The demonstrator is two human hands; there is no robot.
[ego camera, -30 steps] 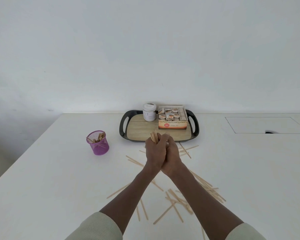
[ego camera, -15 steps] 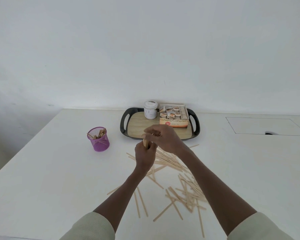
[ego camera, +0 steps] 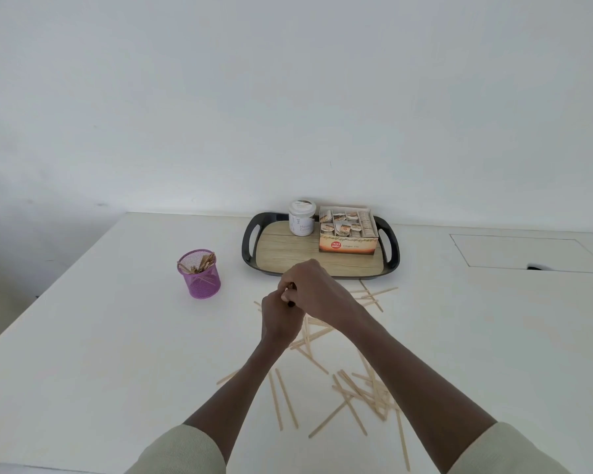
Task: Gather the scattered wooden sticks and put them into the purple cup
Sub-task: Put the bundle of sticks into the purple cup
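Left hand (ego camera: 281,319) fisted around a bundle of sticks (ego camera: 291,286); only the pale tips show above the knuckles. Right hand (ego camera: 314,290) lies over the top of that fist, fingers curled down onto the bundle tips. Whether the right hand pinches the sticks or just caps them, cannot tell.

Scattered wooden sticks (ego camera: 363,391): thin, flat, light tan, lying crisscrossed on the white table (ego camera: 83,336) under and behind both forearms; a few more just beside the tray's near edge.

Purple cup (ego camera: 199,274): mesh, upright, left of the hands and apart from them, several sticks leaning inside.

Black-rimmed tray (ego camera: 250,248) with wood-grain floor, at the table's far edge. On it a white jar (ego camera: 301,218), label too small to read surely, and an open box of sachets (ego camera: 348,230), red round badge, front reading "Ginger Tea".
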